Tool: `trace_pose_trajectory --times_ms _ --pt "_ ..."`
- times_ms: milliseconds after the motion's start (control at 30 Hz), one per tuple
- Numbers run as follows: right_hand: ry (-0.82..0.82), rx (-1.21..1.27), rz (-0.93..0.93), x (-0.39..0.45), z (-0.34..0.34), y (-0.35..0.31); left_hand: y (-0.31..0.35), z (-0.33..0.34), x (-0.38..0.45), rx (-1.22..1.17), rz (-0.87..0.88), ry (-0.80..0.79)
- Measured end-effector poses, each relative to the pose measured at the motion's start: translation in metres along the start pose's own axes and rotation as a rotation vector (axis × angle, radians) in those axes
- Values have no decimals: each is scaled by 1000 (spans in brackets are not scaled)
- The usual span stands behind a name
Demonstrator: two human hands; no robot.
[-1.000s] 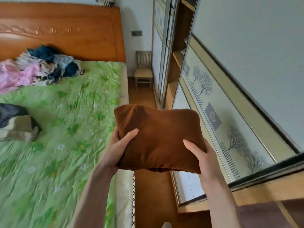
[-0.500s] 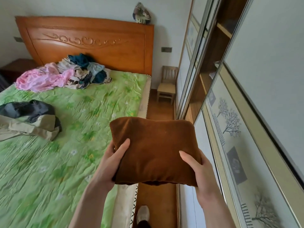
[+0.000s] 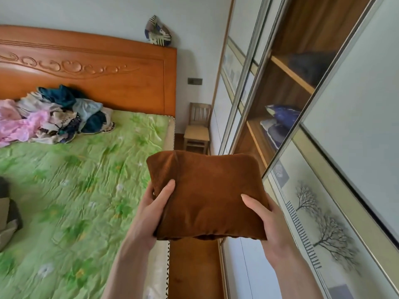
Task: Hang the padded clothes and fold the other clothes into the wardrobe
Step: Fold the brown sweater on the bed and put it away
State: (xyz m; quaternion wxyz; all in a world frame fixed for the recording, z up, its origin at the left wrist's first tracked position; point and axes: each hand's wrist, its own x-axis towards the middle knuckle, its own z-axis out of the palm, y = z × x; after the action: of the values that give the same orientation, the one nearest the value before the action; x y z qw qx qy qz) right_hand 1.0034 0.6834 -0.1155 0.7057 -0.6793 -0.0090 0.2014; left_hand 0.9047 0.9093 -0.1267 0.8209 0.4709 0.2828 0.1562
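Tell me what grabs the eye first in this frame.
A folded brown cloth, held at centre by the left hand and right hand. Behind it to the left, a clothes pile lies on the green bed by the headboard. On the right, the open wardrobe shows shelves with blue bedding.

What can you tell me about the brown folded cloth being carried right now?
The brown cloth is folded into a thick, roughly square bundle with rounded corners. It looks soft and velvety, plain, no print. It is held up in the air, fairly flat, over the gap between the bed and the wardrobe. The left hand and right hand grip its near corners, thumbs on top. Its underside is hidden.
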Motion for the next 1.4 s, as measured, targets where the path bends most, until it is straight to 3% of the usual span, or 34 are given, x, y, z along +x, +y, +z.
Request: trace_pose_trajectory --times_ms 500,767,900,1167,1400 --pt "49 49 28 175 27 -31 42 44 182 110 -35 -47" --pt "105 24 117 286 20 -91 82 114 296 191 -18 -117" --pt "134 59 50 331 6 -121 104 155 345 259 16 -190" --pt "298 105 -115 386 -1 -154 124 220 429 304 -64 -305" --pt "563 199 -28 426 2 -182 141 294 528 394 -182 -565"
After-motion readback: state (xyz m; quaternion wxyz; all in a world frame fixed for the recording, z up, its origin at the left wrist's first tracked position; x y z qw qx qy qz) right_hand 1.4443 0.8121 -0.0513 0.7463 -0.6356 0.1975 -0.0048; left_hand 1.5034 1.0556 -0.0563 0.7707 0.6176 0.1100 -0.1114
